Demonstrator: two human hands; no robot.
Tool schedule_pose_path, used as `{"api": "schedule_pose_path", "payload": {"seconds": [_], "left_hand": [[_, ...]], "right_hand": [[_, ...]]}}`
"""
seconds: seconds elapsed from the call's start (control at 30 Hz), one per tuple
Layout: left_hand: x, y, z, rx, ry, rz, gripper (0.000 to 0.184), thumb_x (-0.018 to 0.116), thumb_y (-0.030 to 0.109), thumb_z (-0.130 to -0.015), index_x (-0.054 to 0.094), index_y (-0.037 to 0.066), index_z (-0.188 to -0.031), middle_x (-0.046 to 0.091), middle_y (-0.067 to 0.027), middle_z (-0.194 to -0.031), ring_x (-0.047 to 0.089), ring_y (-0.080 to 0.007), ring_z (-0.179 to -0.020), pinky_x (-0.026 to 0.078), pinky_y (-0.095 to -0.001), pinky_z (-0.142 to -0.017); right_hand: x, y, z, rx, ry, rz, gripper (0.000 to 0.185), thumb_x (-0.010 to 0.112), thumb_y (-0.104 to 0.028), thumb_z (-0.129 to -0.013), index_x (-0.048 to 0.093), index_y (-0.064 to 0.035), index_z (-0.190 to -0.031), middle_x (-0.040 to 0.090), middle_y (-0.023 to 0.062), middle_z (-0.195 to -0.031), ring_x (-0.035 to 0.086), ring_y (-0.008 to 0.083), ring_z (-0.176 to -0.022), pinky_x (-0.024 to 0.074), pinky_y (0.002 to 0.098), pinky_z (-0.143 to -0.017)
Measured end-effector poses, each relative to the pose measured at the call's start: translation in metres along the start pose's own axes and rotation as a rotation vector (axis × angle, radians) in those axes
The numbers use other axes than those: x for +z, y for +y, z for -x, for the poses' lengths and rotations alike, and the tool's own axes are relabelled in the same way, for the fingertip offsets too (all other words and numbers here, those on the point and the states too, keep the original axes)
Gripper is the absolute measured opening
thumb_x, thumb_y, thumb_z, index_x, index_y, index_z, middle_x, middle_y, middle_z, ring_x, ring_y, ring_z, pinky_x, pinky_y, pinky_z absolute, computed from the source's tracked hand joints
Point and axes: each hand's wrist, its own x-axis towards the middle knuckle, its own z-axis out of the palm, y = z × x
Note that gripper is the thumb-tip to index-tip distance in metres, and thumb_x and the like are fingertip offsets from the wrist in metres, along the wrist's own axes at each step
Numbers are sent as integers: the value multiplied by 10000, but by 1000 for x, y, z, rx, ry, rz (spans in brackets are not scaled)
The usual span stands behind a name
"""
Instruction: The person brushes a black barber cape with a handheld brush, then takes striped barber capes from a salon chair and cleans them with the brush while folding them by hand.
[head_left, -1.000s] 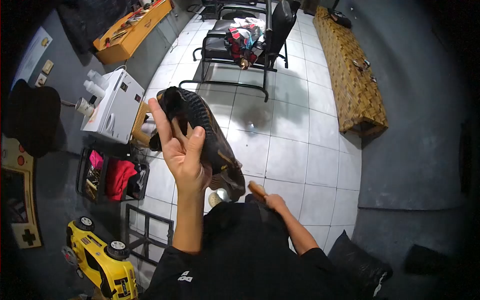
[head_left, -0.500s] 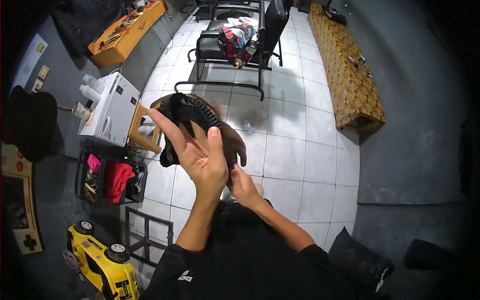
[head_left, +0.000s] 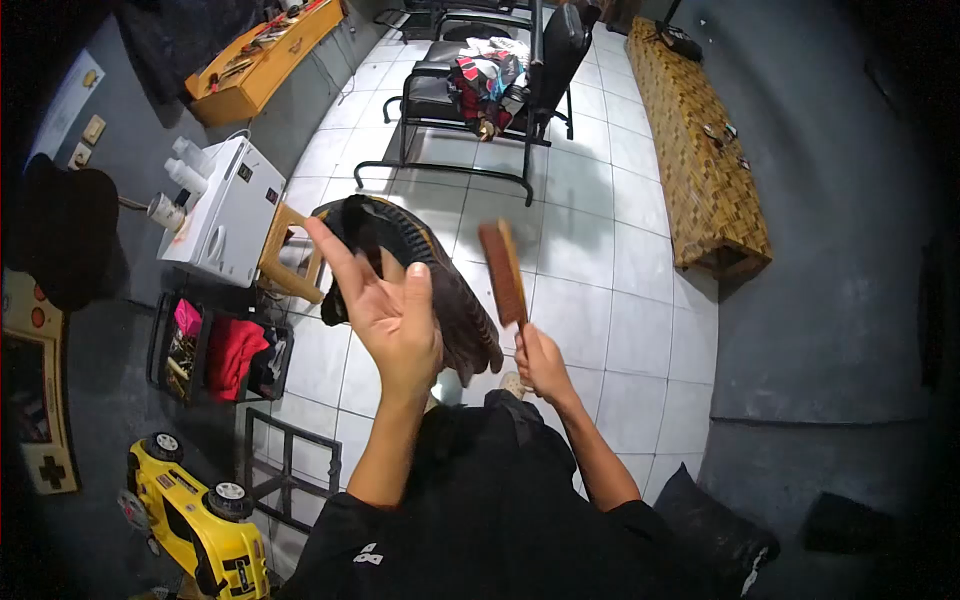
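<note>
A dark item with a ribbed edge and brown stripes (head_left: 465,315), perhaps a garment or a bag, hangs at my left hand (head_left: 395,325). The thumb and index finger of that hand are stretched apart, palm towards me, while its other fingers go into the item's opening and are partly hidden. To the right, my right hand (head_left: 543,365) is closed round the handle of a wooden brush (head_left: 503,273). The brush stands upright with its reddish-brown bristles facing left, apart from the dark item.
Ahead is a black metal-framed chair (head_left: 430,85) with clothes (head_left: 490,75). On the left are a small white fridge (head_left: 235,215), a wooden stool (head_left: 275,268), a basket with red cloth (head_left: 235,355) and a yellow toy car (head_left: 195,510). A woven bench (head_left: 700,150) stands right.
My right hand has moved right, away from the dark item, and the brush is now raised upright. The dark item hangs lower right than half a second ago, its lower end swung down.
</note>
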Motion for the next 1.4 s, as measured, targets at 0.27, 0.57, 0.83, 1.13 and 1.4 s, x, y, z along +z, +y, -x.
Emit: {"api": "schedule_pose_path", "payload": {"seconds": [0.27, 0.57, 0.83, 1.13, 1.4], "left_hand": [[13, 2, 8, -15, -67, 34, 911, 451, -170, -791, -89, 99, -1474, 199, -132, -1469, 332, -175, -1285, 291, -267, -1030], [-3, 1, -4, -45, -21, 87, 901, 452, -193, -785, -46, 89, -1480, 264, -107, -1429, 351, -169, -1259, 332, -258, -998], [6, -9, 1, -119, -126, 86, 891, 458, -170, -805, -69, 88, -1476, 258, -105, -1428, 350, -169, -1252, 338, -264, -996], [4, -8, -5, -98, -110, 125, 890, 468, -161, -793, -60, 64, -1473, 258, -123, -1439, 354, -196, -1270, 314, -294, -1031], [-7, -8, -9, -177, -88, 164, 892, 461, -177, -776, -31, 71, -1478, 278, -117, -1428, 363, -214, -1272, 366, -298, -990]], "right_hand": [[54, -23, 3, -344, -164, 48, 406, 319, -390, -1001, 475, -16, -974, 492, 33, -604, 478, 143, -505, 357, 291, -450], [-62, 178, -20, 155, -109, 1215, 443, 309, -332, -975, 592, 8, -956, 613, 255, -811, 593, 437, -833, 453, 509, -762], [-6, -36, 12, -132, 15, -121, 396, 341, -414, -993, 479, -66, -864, 383, -24, -598, 378, 68, -514, 331, 225, -462], [13, 54, -8, -204, -133, 538, 510, 316, -452, -979, 552, -2, -931, 574, 135, -721, 548, 301, -616, 431, 389, -581], [-76, 175, -23, 233, 73, 1104, 534, 310, -375, -964, 607, 42, -813, 616, 284, -824, 592, 469, -774, 462, 516, -726]]}}
